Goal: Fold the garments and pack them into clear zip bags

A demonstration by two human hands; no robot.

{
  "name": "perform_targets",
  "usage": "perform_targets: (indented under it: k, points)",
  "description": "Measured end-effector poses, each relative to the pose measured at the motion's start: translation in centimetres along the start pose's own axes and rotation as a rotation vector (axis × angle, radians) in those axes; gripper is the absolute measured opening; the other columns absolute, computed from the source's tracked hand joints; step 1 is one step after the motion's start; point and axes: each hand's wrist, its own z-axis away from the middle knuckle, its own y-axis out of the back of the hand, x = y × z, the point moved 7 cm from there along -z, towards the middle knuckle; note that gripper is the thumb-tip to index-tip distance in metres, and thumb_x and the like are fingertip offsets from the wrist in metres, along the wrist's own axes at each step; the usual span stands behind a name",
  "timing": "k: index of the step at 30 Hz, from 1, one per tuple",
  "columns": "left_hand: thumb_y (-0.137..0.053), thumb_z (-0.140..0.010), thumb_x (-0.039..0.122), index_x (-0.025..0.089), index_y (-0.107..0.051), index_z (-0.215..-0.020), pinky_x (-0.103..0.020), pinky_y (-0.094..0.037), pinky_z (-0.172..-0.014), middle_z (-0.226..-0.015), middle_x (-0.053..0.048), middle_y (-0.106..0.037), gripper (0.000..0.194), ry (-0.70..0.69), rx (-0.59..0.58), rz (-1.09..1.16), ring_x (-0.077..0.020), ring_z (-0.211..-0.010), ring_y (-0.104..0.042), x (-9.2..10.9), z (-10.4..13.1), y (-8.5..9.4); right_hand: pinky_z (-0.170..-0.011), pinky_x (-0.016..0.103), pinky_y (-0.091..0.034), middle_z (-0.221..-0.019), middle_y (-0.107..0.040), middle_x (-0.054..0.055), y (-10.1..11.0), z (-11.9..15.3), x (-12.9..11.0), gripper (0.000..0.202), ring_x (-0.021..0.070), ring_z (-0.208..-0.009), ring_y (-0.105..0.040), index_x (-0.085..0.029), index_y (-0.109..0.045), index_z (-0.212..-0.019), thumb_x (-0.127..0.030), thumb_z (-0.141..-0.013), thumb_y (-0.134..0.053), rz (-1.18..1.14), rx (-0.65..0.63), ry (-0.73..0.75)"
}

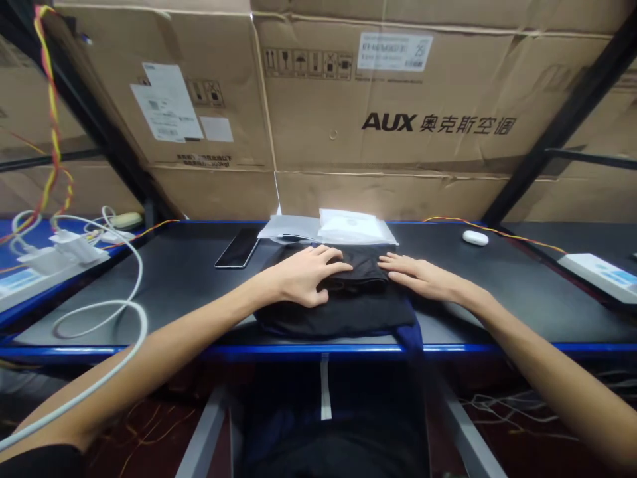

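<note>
A folded black cloth item (338, 315), perhaps a garment or bag, lies at the front middle of the table, with a dark blue strap or strip (411, 335) hanging over the edge on its right. My left hand (306, 273) rests flat on top of it, thumb and fingers apart. At its upper right side, my right hand (418, 273) lies with fingers stretched out, the tips touching the fabric. Neither hand grips anything. Directly behind the cloth are white plastic packets (353, 228) and a greyish plastic sleeve (288, 228).
A phone (237, 248) lies left of the packets. White cables and a power strip (50, 265) occupy the left end. Toward the right are a small white case (475, 238) and a white box (600, 275). Large cardboard boxes (318, 146) stand behind the black table (517, 285).
</note>
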Motion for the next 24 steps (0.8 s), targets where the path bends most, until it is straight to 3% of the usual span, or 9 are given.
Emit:
perform_targets:
  k: [6,10,15,20,24]
  points:
    - [-0.061,-0.083,0.024,0.019,-0.063,-0.130,-0.035,-0.052,-0.087,-0.119,-0.010,-0.067,0.047,0.064,-0.050,0.029,-0.0271,-0.107,-0.065,-1.0,-1.7,-0.8,-0.126,0.055,-0.018,-0.160,-0.041,0.004,0.0,0.2,0.3,0.059,0.0294,-0.153,-0.025,-0.027,-0.053,-0.149,-0.058,-0.101,-0.038,-0.051,-0.025,-0.008]
    - [-0.060,-0.085,0.031,0.018,-0.066,-0.116,-0.037,-0.053,-0.081,-0.108,-0.010,-0.071,0.033,0.270,0.068,0.049,-0.0297,-0.097,-0.068,-0.9,-3.2,0.7,-0.126,0.057,-0.015,-0.158,-0.044,0.000,0.4,0.3,1.2,0.053,0.0289,-0.152,-0.028,-0.032,-0.056,-0.146,-0.056,-0.101,-0.037,-0.066,0.033,-0.017]
    - [-0.057,-0.089,0.036,0.016,-0.056,-0.120,-0.040,-0.053,-0.078,-0.103,-0.014,-0.072,0.037,0.519,0.150,0.031,-0.0321,-0.091,-0.070,1.0,-5.3,1.7,-0.126,0.056,-0.021,-0.156,-0.048,0.001,0.8,0.4,2.1,0.052,0.0288,-0.150,-0.034,-0.030,-0.058,-0.144,-0.053,-0.101,-0.038,-0.038,0.096,-0.025]
    - [-0.057,-0.087,0.039,0.015,-0.056,-0.118,-0.041,-0.054,-0.074,-0.104,-0.015,-0.071,0.039,0.432,0.069,0.113,-0.0334,-0.088,-0.071,3.8,-7.4,-0.8,-0.123,0.051,-0.032,-0.152,-0.053,-0.001,1.0,0.5,1.6,0.050,0.0289,-0.144,-0.045,-0.031,-0.063,-0.138,-0.050,-0.100,-0.039,-0.011,0.122,0.003]
    - [-0.052,-0.088,0.068,0.016,-0.063,-0.105,-0.042,-0.054,-0.078,-0.107,-0.014,-0.070,0.056,0.380,0.064,0.232,-0.0322,-0.090,-0.070,3.8,-7.0,-1.5,-0.121,0.051,-0.035,-0.145,-0.060,0.002,1.4,0.5,1.4,0.050,0.0305,-0.139,-0.051,-0.027,-0.066,-0.135,-0.048,-0.099,-0.038,-0.010,0.169,-0.021]
